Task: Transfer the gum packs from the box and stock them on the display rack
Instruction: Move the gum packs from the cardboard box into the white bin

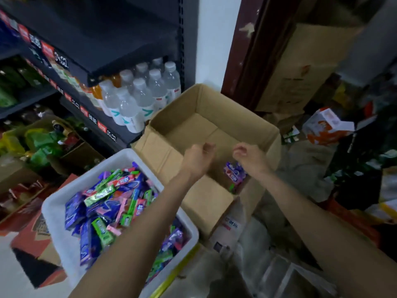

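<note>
Reaching over an open brown cardboard box, both bare forearms stretch forward in the head view. The left hand hangs above the box's near flap with its fingers loosely curled, holding nothing I can make out. The right hand hovers beside it, fingers curled inward — whether they pinch anything cannot be told through the blur. Just below the right wrist, a small cluster of purple gum packs lies in the box's near corner. Under the left forearm sits a white plastic bin heaped with purple, green and pink gum packs. Beyond the left hand, clear white-capped water bottles stand on a dark metal shelf — price tags along its edge.
</note>
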A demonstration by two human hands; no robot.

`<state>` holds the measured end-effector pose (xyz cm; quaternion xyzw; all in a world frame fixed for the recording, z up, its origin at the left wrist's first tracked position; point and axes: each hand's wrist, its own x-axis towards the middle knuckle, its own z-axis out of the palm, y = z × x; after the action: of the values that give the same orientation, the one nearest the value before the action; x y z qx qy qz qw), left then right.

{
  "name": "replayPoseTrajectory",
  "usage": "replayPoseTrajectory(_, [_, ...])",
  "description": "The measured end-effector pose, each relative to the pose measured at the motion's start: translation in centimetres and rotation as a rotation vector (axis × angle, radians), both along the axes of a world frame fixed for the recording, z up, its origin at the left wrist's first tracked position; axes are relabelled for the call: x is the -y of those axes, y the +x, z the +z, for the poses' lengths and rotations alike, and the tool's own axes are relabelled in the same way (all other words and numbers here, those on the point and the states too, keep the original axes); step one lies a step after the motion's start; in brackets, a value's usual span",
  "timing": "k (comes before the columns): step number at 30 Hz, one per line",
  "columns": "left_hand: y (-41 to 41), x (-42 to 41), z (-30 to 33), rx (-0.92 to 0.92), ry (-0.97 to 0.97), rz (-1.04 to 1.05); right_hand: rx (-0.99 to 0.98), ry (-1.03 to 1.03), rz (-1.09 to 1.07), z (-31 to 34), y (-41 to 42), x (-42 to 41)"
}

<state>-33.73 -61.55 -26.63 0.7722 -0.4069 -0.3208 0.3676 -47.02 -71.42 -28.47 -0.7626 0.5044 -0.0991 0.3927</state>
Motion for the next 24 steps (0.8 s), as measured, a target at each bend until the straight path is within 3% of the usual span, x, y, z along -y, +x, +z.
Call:
replayPoseTrajectory(4, [-1.2, 6.0, -3.7, -0.143, 0.199, 0.086, -0.197, 0.167, 0.208, -1.4, -0.2, 6.3])
replayPoseTrajectory(9, [-2.4, 9.4, -7.9, -0.224, 0.497, 0.163, -0.384, 0.204, 0.437, -4.2, 1.1, 11.5])
replayPoseTrajectory(16, [-3.3, 11.6, -11.6, -0.492, 0.559, 0.390, -0.537, 0.299, 0.495, -8.7, 2.4, 14.0])
replayPoseTrajectory(24, [-4.2, 12.4, -13.2, -0.332, 0.603, 0.266, -0.614, 0.300, 0.581, -10.1, 3.0, 14.3])
